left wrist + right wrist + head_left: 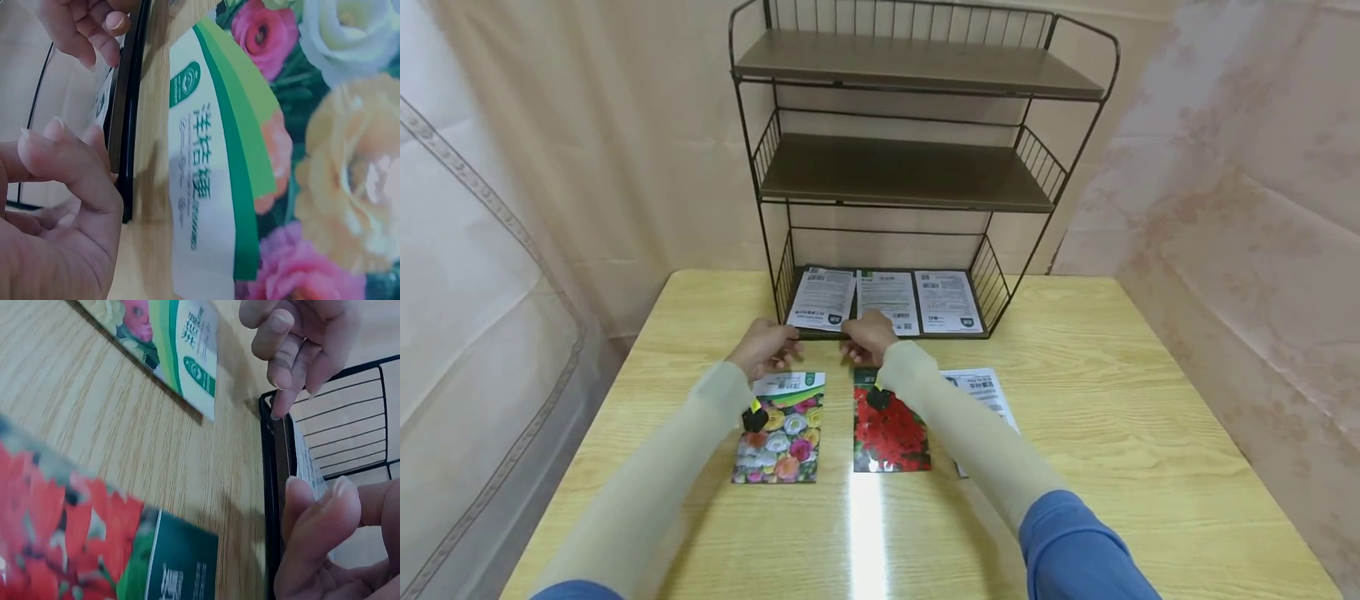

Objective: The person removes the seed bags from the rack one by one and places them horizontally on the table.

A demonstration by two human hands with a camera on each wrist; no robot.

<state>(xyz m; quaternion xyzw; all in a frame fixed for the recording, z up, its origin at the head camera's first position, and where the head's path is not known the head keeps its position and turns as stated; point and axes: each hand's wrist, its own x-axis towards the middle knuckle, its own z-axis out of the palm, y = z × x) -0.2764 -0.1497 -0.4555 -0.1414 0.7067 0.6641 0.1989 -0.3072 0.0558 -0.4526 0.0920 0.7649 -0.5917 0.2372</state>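
Note:
Three seed packets lie side by side on the rack's bottom shelf, printed text sides up: a left packet (822,297), a middle packet (886,298) and a right packet (949,302). The left one sits slightly askew. My left hand (767,346) is at the shelf's front rail, fingertips by the left packet's near left corner. At that packet's near right corner are the fingertips of my right hand (868,335), its fingers loosely bent. In the right wrist view, the left packet's edge (307,459) shows between the two hands.
A dark wire rack (910,171) with three shelves stands at the table's back. On the wooden table (1112,433) lie a mixed-flower packet (782,437), a red-flower packet (891,429) and a text-side-up packet (988,392), partly under my right forearm.

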